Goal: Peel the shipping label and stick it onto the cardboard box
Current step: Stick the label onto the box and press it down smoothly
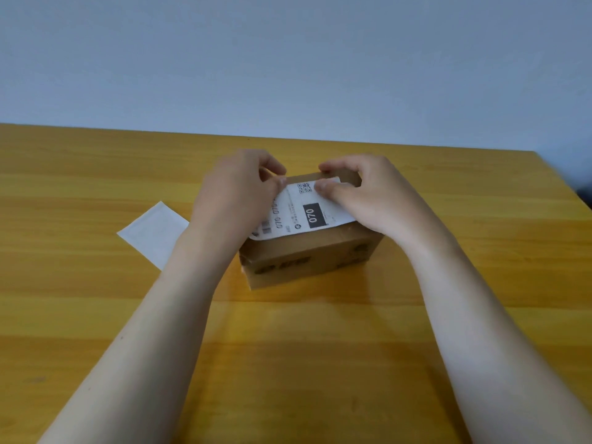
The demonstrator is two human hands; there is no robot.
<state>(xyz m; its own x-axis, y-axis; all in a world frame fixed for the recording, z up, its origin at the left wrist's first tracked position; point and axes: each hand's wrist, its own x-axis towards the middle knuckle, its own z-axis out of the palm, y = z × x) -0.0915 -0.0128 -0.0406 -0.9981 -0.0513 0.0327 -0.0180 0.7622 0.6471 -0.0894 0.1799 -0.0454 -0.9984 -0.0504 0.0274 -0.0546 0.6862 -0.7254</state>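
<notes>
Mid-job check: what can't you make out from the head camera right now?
Head view: the left edge of the shipping label is covered by the left hand.
Head view: whether the label is stuck down on the cardboard box, since its underside is hidden.
Head view: the label's small print is too small; only "070" reads.
Head view: the box's far right corner, behind the right hand.
Head view: the white sheet, partly under the left forearm.

I have a single view, from the head camera. It looks forward and down across the table (96, 315) toward the wall (288, 59), wide-angle and close in. The left hand (234, 193) and right hand (368, 200) reach in from the bottom edge and meet at the box (288, 261), near frame centre.
</notes>
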